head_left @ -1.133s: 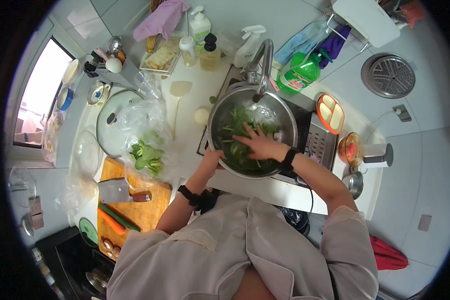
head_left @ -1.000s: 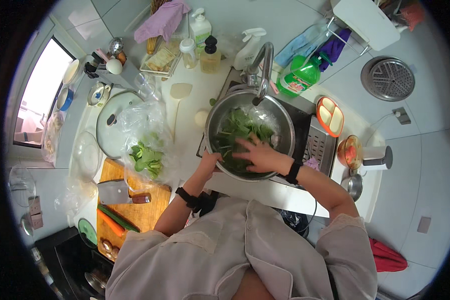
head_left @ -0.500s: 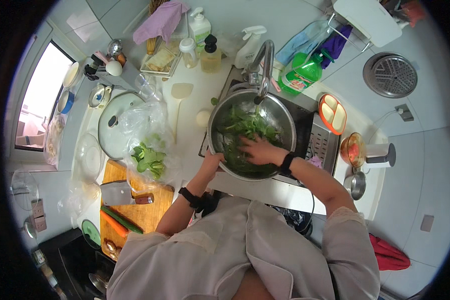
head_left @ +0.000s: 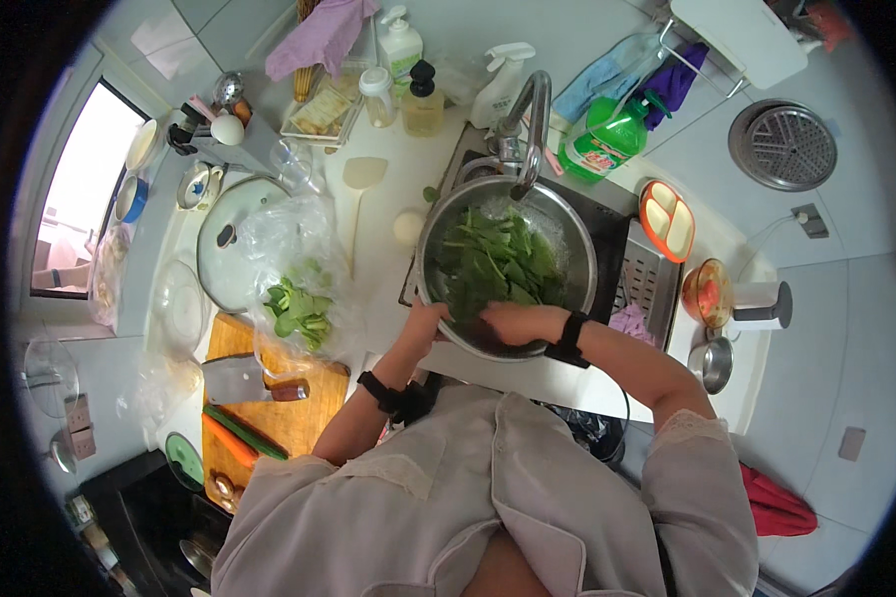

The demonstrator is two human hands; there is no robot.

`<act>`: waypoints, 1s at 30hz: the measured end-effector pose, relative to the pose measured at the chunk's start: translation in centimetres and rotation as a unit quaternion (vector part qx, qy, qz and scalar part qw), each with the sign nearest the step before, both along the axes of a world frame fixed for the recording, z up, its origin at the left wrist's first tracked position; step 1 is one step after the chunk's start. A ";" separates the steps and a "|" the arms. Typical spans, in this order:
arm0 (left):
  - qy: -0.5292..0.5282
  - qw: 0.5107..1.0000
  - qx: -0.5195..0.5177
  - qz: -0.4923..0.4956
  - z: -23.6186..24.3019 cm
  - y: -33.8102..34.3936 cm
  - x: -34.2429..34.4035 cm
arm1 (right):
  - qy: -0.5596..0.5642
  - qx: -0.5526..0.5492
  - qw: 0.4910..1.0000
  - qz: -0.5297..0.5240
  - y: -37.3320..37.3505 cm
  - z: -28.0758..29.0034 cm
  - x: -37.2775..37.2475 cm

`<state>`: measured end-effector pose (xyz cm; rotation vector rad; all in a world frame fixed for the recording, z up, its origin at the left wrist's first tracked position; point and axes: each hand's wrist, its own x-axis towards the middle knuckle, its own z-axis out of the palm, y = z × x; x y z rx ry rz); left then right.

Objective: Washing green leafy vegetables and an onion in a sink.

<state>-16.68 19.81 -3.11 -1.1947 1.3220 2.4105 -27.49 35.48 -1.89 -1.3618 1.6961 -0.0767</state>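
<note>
Right fingers: spread loosely over the leafy greens (head_left: 495,261), palm down, pressing without closing; the right hand (head_left: 516,320) has slid toward the near rim since a moment ago.
Left fingers: curled on the near-left rim of the steel bowl (head_left: 569,229), left hand (head_left: 425,320) staying put, steadying it.
Greens: heaped in the bowl under the faucet (head_left: 528,119).
Counter left: bagged greens (head_left: 297,310), cleaver (head_left: 239,378) on the cutting board (head_left: 299,418).
</note>
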 end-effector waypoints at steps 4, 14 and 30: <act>0.005 0.999 -0.041 -0.034 0.2 -0.5 0.1 | 0.064 -0.023 0.992 -0.106 -1.1 1.1 -0.7; 0.000 0.998 0.000 -0.067 -0.2 -0.8 0.6 | 0.139 -0.067 0.977 -0.144 -3.6 2.6 -2.5; -0.010 0.997 -0.013 -0.069 0.0 -0.9 0.1 | 0.149 -0.149 0.942 -0.263 -1.1 3.7 -4.6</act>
